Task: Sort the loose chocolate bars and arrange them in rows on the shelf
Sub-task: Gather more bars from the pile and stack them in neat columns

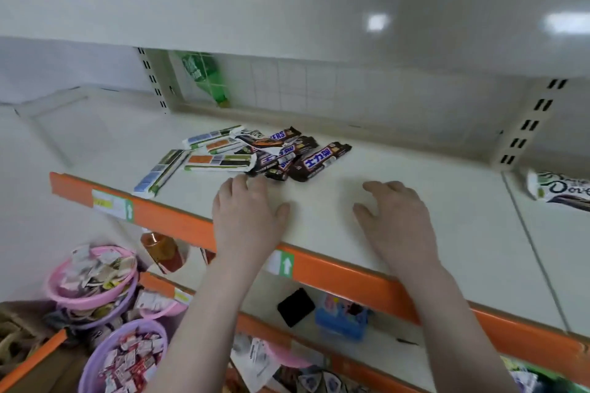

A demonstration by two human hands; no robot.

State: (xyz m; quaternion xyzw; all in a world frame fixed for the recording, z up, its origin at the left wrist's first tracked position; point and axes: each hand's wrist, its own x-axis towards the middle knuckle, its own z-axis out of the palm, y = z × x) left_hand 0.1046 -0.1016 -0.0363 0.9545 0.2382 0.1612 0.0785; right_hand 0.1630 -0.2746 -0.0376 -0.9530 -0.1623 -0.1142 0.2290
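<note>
We have both hands flat over the shelf (367, 169) near its front edge, and neither holds anything. The left hand (247, 214) lies with fingers straight, its fingertips just touching the near end of the pile of chocolate bars (255, 150); the right hand (396, 217) is spread and relaxed on bare shelf, apart from the pile.

The pile sits left of the shelf's middle, between the front edge and the back wall. The dark brown bars (322, 161) overlap one another on its right side, the white flat bars (220, 161) fan out on its left, and one Dove-marked bar (258, 139) lies across the top. A single white bar (161, 174) lies nearest the orange front edge.

We judge the sorting has barely begun, so the first move is to separate kinds. We would do well to lift the top bar off first, not drag from below, since the glossy wrappers will probably slide and scatter. Let us use the left hand to draw the brown bars one at a time toward the bare stretch in front of the right hand, and let the right hand square them parallel to the front edge. The white bars can then be lined up where they already lie.
</note>
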